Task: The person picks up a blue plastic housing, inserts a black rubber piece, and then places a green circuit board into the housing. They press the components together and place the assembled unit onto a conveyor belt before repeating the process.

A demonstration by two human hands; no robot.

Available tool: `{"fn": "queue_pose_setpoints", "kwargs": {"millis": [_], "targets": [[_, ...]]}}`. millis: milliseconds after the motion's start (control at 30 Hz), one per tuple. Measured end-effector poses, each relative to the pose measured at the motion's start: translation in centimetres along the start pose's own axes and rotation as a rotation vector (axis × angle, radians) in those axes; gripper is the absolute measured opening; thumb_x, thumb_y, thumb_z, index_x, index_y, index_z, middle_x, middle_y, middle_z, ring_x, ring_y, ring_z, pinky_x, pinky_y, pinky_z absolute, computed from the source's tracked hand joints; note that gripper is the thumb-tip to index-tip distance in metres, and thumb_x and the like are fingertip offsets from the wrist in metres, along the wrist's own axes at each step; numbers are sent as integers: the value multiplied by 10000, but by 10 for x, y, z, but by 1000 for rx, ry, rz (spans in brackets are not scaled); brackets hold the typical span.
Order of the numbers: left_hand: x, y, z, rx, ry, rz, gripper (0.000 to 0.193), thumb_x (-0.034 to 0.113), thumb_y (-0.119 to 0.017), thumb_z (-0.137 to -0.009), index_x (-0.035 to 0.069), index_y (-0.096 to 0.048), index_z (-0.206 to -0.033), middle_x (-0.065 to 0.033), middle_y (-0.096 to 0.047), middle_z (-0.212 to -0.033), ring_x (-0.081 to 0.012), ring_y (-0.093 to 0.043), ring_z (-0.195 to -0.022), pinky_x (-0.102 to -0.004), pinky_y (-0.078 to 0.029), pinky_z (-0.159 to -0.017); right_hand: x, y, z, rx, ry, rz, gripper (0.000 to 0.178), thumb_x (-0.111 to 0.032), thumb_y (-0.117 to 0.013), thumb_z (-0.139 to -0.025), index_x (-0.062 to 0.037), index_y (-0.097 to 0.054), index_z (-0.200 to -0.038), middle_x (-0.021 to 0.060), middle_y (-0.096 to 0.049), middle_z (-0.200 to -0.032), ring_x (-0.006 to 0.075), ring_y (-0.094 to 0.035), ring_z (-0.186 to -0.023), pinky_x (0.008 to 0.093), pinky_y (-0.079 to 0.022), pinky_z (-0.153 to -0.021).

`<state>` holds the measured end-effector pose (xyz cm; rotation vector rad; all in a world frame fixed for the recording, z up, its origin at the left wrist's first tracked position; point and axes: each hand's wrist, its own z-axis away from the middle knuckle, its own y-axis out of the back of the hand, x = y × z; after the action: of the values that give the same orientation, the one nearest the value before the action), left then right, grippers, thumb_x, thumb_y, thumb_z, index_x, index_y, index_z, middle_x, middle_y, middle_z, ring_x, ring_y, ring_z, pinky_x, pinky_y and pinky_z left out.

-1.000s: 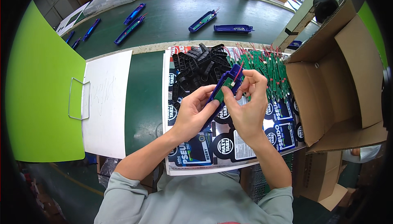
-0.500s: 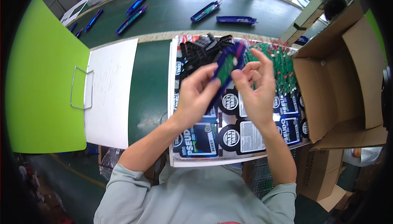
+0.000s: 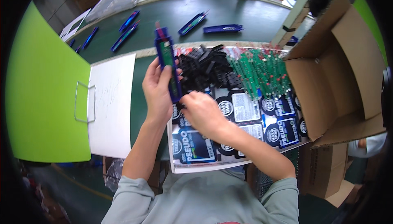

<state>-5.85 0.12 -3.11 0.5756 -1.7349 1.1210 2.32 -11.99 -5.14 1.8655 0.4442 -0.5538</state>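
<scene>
My left hand (image 3: 156, 90) grips a long blue plastic housing (image 3: 175, 89), held up and slightly tilted. A narrow green circuit board (image 3: 166, 54) lies inside it, and reddish wires stick out at its far end. My left thumb presses along the board. Close to the housing's near end is my right hand (image 3: 204, 111), its fingers bent together; whatever they pinch is hidden. Just beyond it lies a heap of black plastic parts (image 3: 208, 66). Right of the heap, several green circuit boards (image 3: 264, 72) with red wires are spread out.
Beneath the parts is a white-edged tray (image 3: 204, 168) lined with printed packaging. An open cardboard box (image 3: 315, 97) stands at its right. A bright green panel (image 3: 47, 97) and white sheet (image 3: 110, 101) are on the left. Several blue housings (image 3: 223, 28) lie on the green belt (image 3: 163, 9) beyond.
My left hand has moved left with the housing and turned it more upright. My right hand has left the housing's far end, come down and left to its near end, and closed its fingers.
</scene>
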Motion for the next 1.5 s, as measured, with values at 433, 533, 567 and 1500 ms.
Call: {"fn": "queue_pose_setpoints", "kwargs": {"millis": [433,533,567,1500], "targets": [[22,-16,0,13,31,26,278,55,-559,-1015,23,-561,-1291,-97,-683,-1141,-138,-649,-1030,-281,-526,-922,45,74,63,142,-80,-164,234,-12,-646,-808,1,-642,-1042,149,-594,-921,298,-643,-735,392,-539,-677],[24,-29,-9,-98,92,-46,320,67,-603,-994,5,-571,-1306,-33,-637,-1111,-71,-576,-954,-238,-481,-865,59,88,73,246,-195,-292,197,16,-660,-807,18,-637,-1002,87,-626,-890,123,-607,-660,273,-504,-601],[25,-38,-14,-133,95,-94,331,64,-602,-991,-1,-574,-1314,-34,-639,-1103,-73,-577,-955,-240,-476,-867,63,87,76,281,-200,-322,198,24,-667,-800,18,-639,-996,75,-624,-857,105,-594,-642,259,-496,-587],[-211,-284,-240,-544,-181,-1279,301,218,-740,-844,80,-760,-1112,-214,-702,-1172,-361,-659,-1132,-429,-513,-1009,73,85,83,281,22,-369,273,-33,-711,-765,2,-638,-1026,106,-629,-903,282,-670,-654,361,-565,-582]]}}
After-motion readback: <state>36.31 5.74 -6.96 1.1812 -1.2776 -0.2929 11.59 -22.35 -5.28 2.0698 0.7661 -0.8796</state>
